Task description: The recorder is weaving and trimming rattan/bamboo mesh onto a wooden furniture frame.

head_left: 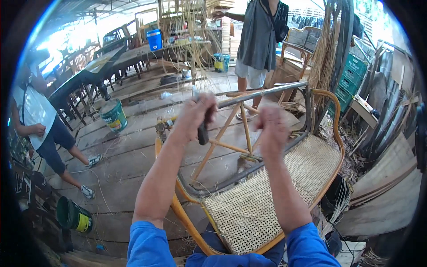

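Observation:
My left hand [200, 116] is closed around a tool with a dark handle [203, 135]; the rest of the tool is hidden or blurred. To its right, my right hand [272, 127] is raised with fingers curled together, smeared by motion, and what it may hold does not show. Both hands are above a rattan seat frame [338, 129] tipped in front of me. Its woven cane panel [255, 213] lies below my right forearm. A grey wrapped bar [267, 91] runs along the frame's far side, behind my hands, with crossed rattan braces [246, 127] beneath it.
One person [38, 115] stands at left, another [259, 44] beyond the frame. Pale strands [195, 40] hang overhead; a bundle [327, 53] hangs at right. Green buckets [113, 116] stand on the plank floor [129, 178]. Green crates [349, 80] and thin boards [387, 178] crowd the right.

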